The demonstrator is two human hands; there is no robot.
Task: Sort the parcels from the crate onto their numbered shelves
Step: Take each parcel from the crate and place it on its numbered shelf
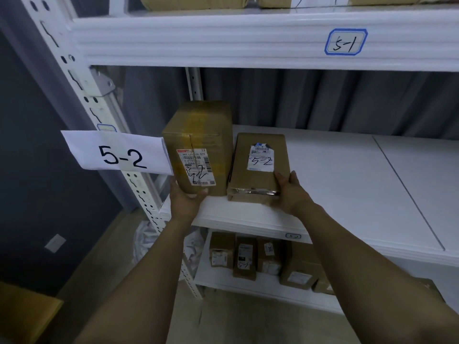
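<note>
Toppling threatens the tall box [198, 145] if released now: it perches at the front left edge of the shelf [347, 184], with left hand [185, 203] fingers curled under its base. Just beside it, right hand [291, 193] fingers pinch the near corner of the flat box [258, 175].

matt cardboard parcels [198, 145], seemingly painted metal shelf [347, 170]

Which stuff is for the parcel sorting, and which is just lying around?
For the job: tall parcel held by the left hand; flat parcel marked 5-2, held by the right hand; 5-2 sign; white shelf.
Just there: grey curtain; white wall plate; white bag on the floor.
</note>
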